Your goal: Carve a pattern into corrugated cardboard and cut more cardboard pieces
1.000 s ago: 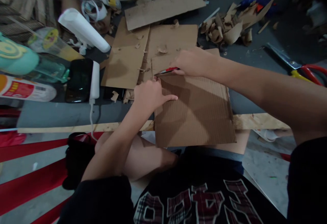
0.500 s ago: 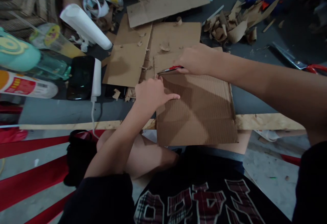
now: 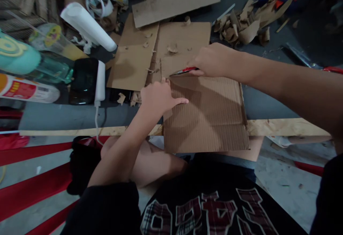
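A brown corrugated cardboard sheet [image 3: 211, 113] lies before me, its near end overhanging the table's front edge. My left hand [image 3: 157, 97] presses on its upper left edge, thumb stretched out to the right and fingertips partly hidden. Held in my right hand [image 3: 210, 61] is a red-handled utility knife [image 3: 184, 71], closed in the fingers. The thin dark blade points left across the upper part of the sheet, its tip close to my left fingertips. Beyond lie more flat cardboard pieces [image 3: 134, 56], with small torn scraps [image 3: 172, 48] on them.
A black box-like object [image 3: 83, 81], a white stick-shaped device [image 3: 100, 81] with a cable, bottles [image 3: 29, 88] and a white roll [image 3: 88, 26] crowd the left. Torn cardboard strips [image 3: 241, 28] are heaped at the back right, with red-handled scissors [image 3: 308, 60] nearer the right edge.
My right hand has drawn the knife slightly to the right, its tip now farther from the sheet's left edge. The left hand and the sheet stay nearly in place.
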Demonstrator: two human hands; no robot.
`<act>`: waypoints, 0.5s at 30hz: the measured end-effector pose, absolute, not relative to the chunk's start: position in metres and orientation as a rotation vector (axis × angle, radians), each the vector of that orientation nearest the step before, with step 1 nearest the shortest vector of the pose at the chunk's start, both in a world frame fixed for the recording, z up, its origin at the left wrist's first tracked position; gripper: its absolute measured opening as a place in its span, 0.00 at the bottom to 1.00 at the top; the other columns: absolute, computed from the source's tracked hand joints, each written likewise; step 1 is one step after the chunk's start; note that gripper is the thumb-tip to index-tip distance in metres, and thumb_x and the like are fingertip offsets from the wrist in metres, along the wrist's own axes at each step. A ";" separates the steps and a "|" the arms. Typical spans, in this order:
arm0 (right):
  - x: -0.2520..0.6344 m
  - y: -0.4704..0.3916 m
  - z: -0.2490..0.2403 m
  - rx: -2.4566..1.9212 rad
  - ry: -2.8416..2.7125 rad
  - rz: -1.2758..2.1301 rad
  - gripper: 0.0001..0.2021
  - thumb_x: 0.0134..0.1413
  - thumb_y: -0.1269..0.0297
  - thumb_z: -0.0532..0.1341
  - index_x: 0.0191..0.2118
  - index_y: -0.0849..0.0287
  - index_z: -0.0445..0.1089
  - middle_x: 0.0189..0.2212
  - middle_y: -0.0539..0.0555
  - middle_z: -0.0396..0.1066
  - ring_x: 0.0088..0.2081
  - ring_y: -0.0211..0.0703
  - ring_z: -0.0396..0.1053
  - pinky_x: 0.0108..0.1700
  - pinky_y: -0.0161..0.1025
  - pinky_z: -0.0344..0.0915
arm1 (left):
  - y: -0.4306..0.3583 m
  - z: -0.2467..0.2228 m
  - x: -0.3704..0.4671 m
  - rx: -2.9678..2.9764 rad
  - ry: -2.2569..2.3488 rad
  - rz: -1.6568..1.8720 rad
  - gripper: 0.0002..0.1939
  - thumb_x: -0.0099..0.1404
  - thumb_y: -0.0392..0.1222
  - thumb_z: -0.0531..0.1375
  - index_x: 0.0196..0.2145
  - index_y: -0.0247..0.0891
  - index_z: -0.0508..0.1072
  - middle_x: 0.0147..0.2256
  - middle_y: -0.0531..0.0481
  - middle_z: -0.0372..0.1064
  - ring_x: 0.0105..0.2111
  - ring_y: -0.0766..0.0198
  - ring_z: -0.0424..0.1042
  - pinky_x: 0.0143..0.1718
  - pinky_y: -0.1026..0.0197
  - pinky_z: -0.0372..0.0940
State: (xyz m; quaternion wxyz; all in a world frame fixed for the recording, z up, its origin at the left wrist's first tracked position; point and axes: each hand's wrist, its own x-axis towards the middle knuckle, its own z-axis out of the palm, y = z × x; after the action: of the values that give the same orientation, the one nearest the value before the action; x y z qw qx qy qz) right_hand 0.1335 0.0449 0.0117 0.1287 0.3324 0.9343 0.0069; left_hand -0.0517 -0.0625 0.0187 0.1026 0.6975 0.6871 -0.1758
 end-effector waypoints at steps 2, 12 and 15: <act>0.136 0.045 0.011 0.974 2.714 0.005 0.27 0.75 0.50 0.46 0.55 0.62 0.76 0.42 0.64 0.79 0.47 0.54 0.75 0.45 0.49 0.67 | -0.062 0.019 -0.052 2.051 2.035 -0.521 0.56 0.58 0.79 0.57 0.67 0.29 0.64 0.51 0.28 0.76 0.53 0.35 0.74 0.53 0.46 0.70; 0.152 0.043 0.014 0.992 2.714 0.053 0.19 0.74 0.55 0.54 0.56 0.57 0.76 0.42 0.63 0.80 0.47 0.55 0.76 0.43 0.47 0.66 | -0.064 0.019 -0.053 2.054 2.030 -0.523 0.54 0.58 0.80 0.55 0.66 0.34 0.65 0.54 0.31 0.75 0.54 0.36 0.73 0.52 0.47 0.71; 0.155 0.043 0.015 0.980 2.697 0.082 0.19 0.74 0.54 0.53 0.57 0.55 0.76 0.43 0.62 0.80 0.47 0.54 0.76 0.43 0.46 0.66 | -0.064 0.020 -0.052 2.043 2.054 -0.534 0.54 0.57 0.81 0.55 0.66 0.34 0.66 0.51 0.31 0.76 0.54 0.36 0.74 0.51 0.47 0.71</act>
State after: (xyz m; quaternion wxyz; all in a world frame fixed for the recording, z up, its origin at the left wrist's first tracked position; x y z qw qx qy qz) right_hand 0.1552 0.0427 0.0145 0.1348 0.3383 0.9309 0.0282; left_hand -0.0525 -0.0641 0.0201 0.0977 0.6902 0.6939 -0.1803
